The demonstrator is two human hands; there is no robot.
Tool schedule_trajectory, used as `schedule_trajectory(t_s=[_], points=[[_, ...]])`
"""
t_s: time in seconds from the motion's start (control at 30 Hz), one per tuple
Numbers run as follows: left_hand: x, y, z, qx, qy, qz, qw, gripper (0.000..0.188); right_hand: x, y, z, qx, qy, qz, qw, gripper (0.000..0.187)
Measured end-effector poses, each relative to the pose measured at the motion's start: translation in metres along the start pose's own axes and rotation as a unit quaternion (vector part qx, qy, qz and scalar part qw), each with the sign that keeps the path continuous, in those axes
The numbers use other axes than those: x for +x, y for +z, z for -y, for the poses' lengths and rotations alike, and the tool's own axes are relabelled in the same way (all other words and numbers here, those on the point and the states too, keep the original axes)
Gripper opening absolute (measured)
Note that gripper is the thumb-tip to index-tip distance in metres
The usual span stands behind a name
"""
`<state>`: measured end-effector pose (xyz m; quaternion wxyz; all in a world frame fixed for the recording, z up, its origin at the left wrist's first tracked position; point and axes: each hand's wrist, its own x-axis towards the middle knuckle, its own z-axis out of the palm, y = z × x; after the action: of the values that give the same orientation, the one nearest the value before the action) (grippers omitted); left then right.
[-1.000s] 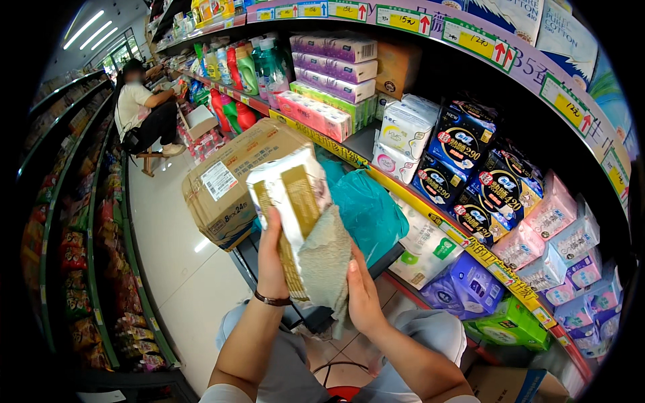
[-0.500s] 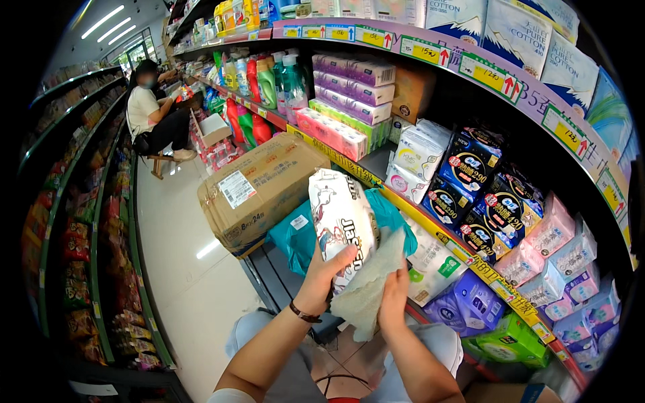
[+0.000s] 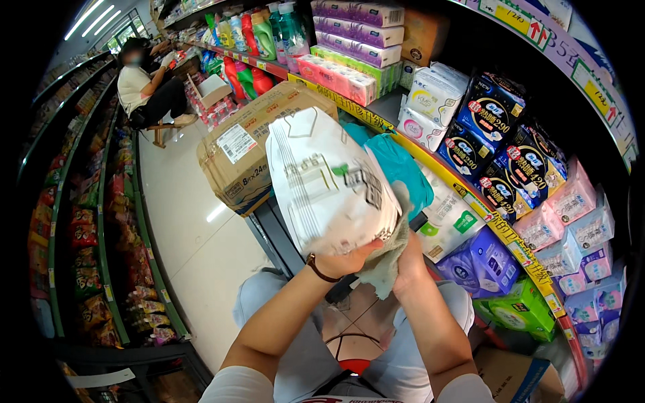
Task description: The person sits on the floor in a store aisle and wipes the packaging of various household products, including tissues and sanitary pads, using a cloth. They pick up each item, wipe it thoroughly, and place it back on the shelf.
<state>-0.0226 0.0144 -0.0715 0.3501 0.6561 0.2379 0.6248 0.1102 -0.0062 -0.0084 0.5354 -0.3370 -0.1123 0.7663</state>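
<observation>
A white package (image 3: pixel 326 181) is gripped low by the left hand (image 3: pixel 341 260), a grey cloth (image 3: pixel 390 260) against it by the right hand (image 3: pixel 409 263).

The print on my white package (image 3: pixel 322 174) blurs toward its near end, where the fingers of my left hand (image 3: pixel 338 264) are mostly hidden beneath it. Just right of that end, the fingers of my right hand (image 3: pixel 408 270) are partly lost behind the grey cloth (image 3: pixel 388 262), so I can't tell how far they curl. The package covers part of the cardboard box (image 3: pixel 228 171) to its left and of the teal bag (image 3: pixel 404 171) to its right. Far beyond it, leftward, a co-worker (image 3: pixel 140 87) handles something too small for me to tell. Nearer than the package, rightward, my view's lower edge cuts off a carton (image 3: pixel 514 376).
</observation>
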Motion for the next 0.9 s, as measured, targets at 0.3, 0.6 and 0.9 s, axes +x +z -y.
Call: schedule_trajectory(t_s=[0.3,0.6,0.9], points=[[0.032,-0.031,-0.034,-0.147,-0.017,-0.276,0.95,0.048,-0.015,-0.003,0.012,-0.224,-0.046,-0.028,0.973,0.033],[-0.002,-0.04,-0.032,-0.155,-0.532,0.047,0.831,0.051,-0.007,-0.04,0.047,-0.052,-0.19,-0.016,0.98,0.049],[-0.015,-0.034,-0.036,-0.529,-0.624,0.236,0.524,0.053,-0.038,-0.028,0.086,-0.345,-0.112,0.154,0.919,0.037]])
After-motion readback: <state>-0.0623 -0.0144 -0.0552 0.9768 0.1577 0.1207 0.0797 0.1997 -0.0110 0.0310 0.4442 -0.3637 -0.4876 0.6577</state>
